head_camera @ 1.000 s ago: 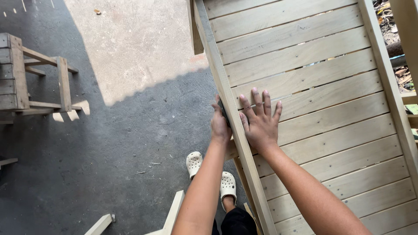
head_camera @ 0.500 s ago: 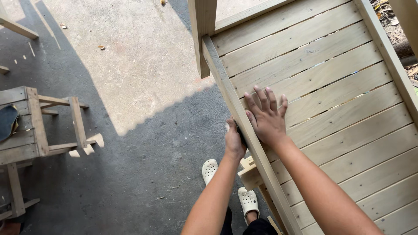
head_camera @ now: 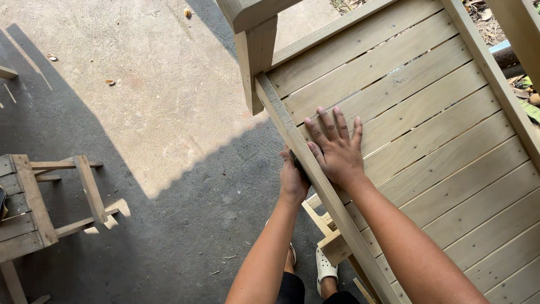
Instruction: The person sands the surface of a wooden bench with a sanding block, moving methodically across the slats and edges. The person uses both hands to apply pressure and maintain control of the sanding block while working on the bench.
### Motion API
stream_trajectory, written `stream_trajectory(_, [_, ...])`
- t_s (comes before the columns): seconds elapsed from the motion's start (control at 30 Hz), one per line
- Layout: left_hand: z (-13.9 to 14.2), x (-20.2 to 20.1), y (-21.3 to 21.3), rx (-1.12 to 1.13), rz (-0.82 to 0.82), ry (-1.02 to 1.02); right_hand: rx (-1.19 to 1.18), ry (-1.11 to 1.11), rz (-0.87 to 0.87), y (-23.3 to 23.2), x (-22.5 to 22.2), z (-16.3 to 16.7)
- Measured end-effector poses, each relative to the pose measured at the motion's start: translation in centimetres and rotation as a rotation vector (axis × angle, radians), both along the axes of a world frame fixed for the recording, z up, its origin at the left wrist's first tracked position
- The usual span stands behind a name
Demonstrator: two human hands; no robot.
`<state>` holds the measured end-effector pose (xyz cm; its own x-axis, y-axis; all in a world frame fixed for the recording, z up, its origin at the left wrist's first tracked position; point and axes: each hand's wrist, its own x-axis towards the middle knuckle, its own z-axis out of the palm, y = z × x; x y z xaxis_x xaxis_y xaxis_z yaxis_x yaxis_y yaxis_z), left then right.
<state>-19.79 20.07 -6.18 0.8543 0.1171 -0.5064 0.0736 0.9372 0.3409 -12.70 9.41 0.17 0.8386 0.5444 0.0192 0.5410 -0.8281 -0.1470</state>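
Slatted wooden panel [head_camera: 427, 112], right: right hand [head_camera: 336, 151] flat on slats, fingers spread wide. Left hand [head_camera: 292, 179] grips dark pad [head_camera: 300, 167] against near side rail [head_camera: 315, 174]; rail's far stretch untouched. Small wooden stool [head_camera: 34, 208], left.

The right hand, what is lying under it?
The right hand lies flat, fingers spread, on the pale wooden slats beside the side rail. Only slats and their gaps show around it; whatever is beneath the palm is covered.

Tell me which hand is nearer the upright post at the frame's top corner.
Right. The right hand lies flat on the slats, just below the post; the left hand grips the side rail a little lower down.
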Motion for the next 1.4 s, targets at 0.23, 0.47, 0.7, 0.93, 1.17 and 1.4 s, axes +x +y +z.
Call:
stream_trajectory(0.23, [-0.4,7.7,6.8,0.114,0.067,-0.077,-0.009,-0.006,0.002,0.0,-0.1,-0.3])
stream_trajectory(0.47, [0.9,2.4,2.5,0.048,-0.023,0.036,-0.038,-0.003,0.002,0.0,0.0,-0.3])
stream_trajectory(0.7, [-1.3,8.2,7.3,0.125,0.044,-0.050,-0.061,0.009,-0.001,-0.1,0.1,-0.5])
stream_trajectory(0.93, [-0.9,5.1,4.5,0.064,-0.048,0.073,-0.024,0.011,-0.007,0.3,0.2,-0.2])
stream_trajectory(1.17, [-0.8,8.2,6.8,0.127,0.072,-0.041,-0.044,0.017,-0.011,0.3,0.2,-0.4])
stream_trajectory(1.4, [0.5,3.6,3.4,0.051,-0.090,0.099,-0.034,0.009,-0.011,0.3,0.3,-0.6])
